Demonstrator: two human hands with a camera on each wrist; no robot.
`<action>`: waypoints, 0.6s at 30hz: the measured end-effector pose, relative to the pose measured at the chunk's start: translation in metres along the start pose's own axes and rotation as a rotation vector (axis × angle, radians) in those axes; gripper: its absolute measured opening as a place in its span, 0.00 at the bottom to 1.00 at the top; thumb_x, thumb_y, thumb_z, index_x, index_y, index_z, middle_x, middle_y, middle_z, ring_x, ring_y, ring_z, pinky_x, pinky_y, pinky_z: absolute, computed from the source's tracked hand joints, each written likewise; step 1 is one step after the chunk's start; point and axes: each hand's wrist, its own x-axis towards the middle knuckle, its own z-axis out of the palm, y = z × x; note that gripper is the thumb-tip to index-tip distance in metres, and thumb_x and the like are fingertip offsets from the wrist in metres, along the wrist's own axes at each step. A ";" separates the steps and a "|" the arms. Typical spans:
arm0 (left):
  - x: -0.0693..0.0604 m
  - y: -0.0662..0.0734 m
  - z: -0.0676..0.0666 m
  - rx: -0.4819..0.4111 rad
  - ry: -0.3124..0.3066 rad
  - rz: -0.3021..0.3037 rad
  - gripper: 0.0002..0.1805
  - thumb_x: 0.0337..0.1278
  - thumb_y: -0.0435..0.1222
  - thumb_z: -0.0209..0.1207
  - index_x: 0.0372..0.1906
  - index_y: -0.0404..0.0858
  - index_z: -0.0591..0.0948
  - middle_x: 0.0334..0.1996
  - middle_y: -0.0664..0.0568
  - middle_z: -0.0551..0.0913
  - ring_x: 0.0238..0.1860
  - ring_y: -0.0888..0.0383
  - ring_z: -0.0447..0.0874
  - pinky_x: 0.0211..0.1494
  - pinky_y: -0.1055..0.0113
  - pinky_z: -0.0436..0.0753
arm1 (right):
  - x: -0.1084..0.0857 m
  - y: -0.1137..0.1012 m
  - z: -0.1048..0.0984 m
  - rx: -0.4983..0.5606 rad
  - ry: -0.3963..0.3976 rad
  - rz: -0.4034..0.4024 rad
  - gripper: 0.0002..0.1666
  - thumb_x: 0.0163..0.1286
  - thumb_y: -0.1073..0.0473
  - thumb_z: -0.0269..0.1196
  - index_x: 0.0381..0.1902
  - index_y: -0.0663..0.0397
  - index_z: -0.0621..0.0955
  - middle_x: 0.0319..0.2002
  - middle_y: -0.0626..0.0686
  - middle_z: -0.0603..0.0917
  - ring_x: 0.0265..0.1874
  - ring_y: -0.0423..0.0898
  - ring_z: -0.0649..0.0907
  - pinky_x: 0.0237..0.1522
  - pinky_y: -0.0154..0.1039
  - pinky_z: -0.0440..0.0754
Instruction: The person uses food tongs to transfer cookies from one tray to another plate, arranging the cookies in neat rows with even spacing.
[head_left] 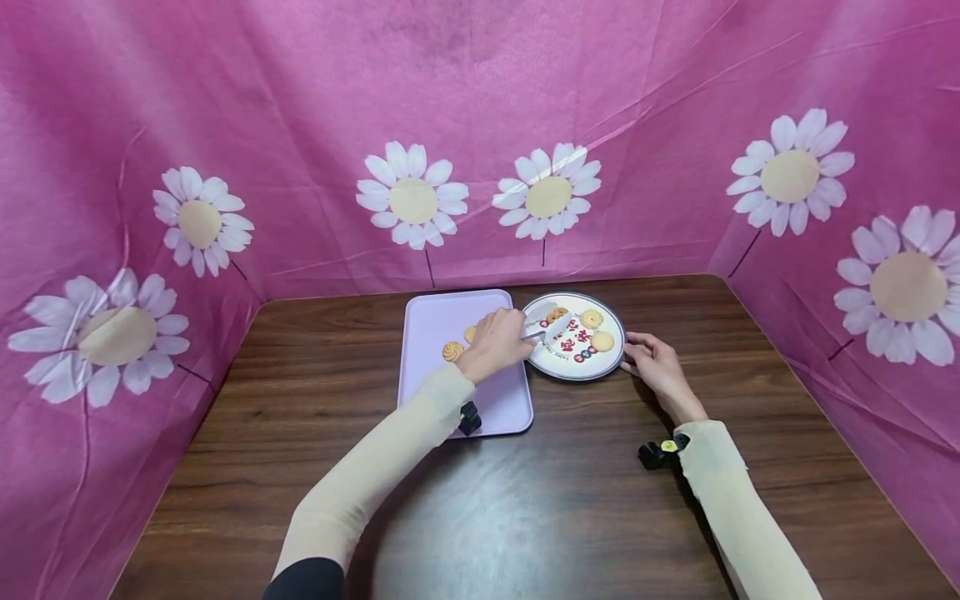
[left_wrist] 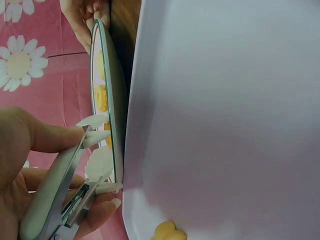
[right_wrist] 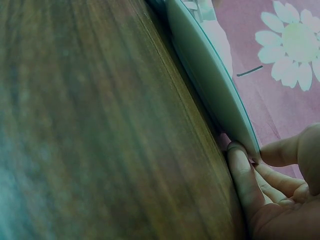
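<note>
My left hand (head_left: pixel 492 342) grips a pair of food tongs (left_wrist: pixel 55 187) with pale scalloped tips, thumb on one arm and fingers on the other. The tips are at the left part of a white round plate (head_left: pixel 558 364) with a dark rim and red lettering. Close by the tips lies a brown ring-like cookie (head_left: pixel 557 314); whether they touch it I cannot tell. A flower-shaped cookie (head_left: pixel 591 319) and a plain round cookie (head_left: pixel 602 341) also lie on the plate. My right hand (head_left: pixel 660 371) pinches the plate's right edge, thumb above and fingers below (right_wrist: pixel 242 167).
A lilac rectangular tray (head_left: pixel 435 312) lies left of the plate, under my left forearm. On it are a swirled cookie (head_left: pixel 452 351) and another cookie (head_left: pixel 470 334) partly hidden by my hand. A pink flowered cloth (head_left: pixel 480 100) hangs behind and beside the wooden table (head_left: pixel 300 400).
</note>
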 end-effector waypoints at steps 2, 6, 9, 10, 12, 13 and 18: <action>0.001 0.002 -0.001 0.025 0.008 -0.005 0.20 0.57 0.42 0.69 0.18 0.46 0.71 0.21 0.52 0.79 0.25 0.54 0.77 0.32 0.59 0.80 | 0.000 0.001 0.001 0.011 -0.001 -0.016 0.30 0.83 0.60 0.51 0.76 0.71 0.65 0.61 0.61 0.81 0.41 0.23 0.81 0.48 0.24 0.84; 0.002 0.008 -0.004 0.051 0.002 -0.002 0.20 0.55 0.40 0.68 0.17 0.46 0.69 0.21 0.52 0.79 0.24 0.54 0.76 0.30 0.60 0.79 | -0.001 0.001 0.001 0.037 -0.004 -0.042 0.29 0.83 0.61 0.51 0.74 0.74 0.65 0.48 0.48 0.86 0.41 0.24 0.82 0.47 0.24 0.84; 0.002 0.012 -0.007 0.064 -0.009 0.007 0.20 0.54 0.39 0.68 0.17 0.47 0.68 0.20 0.53 0.78 0.24 0.54 0.76 0.28 0.60 0.78 | -0.001 0.002 0.002 0.030 -0.005 -0.040 0.29 0.83 0.61 0.51 0.74 0.73 0.65 0.50 0.49 0.85 0.41 0.23 0.82 0.47 0.24 0.84; 0.002 0.014 -0.008 0.069 -0.013 0.007 0.20 0.54 0.39 0.68 0.17 0.47 0.68 0.20 0.53 0.77 0.24 0.55 0.76 0.28 0.61 0.77 | 0.000 0.002 0.002 0.026 -0.005 -0.038 0.29 0.83 0.61 0.51 0.74 0.73 0.65 0.52 0.53 0.84 0.41 0.23 0.82 0.47 0.24 0.84; 0.003 0.016 -0.008 0.079 -0.019 0.003 0.21 0.54 0.39 0.68 0.17 0.47 0.68 0.20 0.54 0.77 0.24 0.55 0.76 0.28 0.61 0.77 | 0.000 0.002 0.002 0.011 -0.004 -0.032 0.29 0.83 0.60 0.50 0.74 0.72 0.66 0.58 0.59 0.82 0.41 0.23 0.82 0.48 0.24 0.84; 0.003 0.017 -0.008 0.082 -0.022 -0.001 0.21 0.54 0.39 0.69 0.17 0.47 0.68 0.20 0.54 0.77 0.24 0.54 0.76 0.27 0.61 0.77 | 0.000 0.002 0.002 0.006 -0.004 -0.030 0.29 0.83 0.60 0.50 0.75 0.71 0.66 0.60 0.62 0.81 0.41 0.23 0.82 0.48 0.24 0.84; 0.005 0.023 -0.004 0.077 -0.035 -0.024 0.20 0.57 0.43 0.69 0.18 0.47 0.70 0.23 0.52 0.80 0.27 0.53 0.80 0.29 0.60 0.78 | 0.000 0.002 0.001 -0.008 0.002 -0.018 0.29 0.84 0.59 0.50 0.75 0.70 0.66 0.63 0.66 0.78 0.41 0.22 0.81 0.48 0.24 0.84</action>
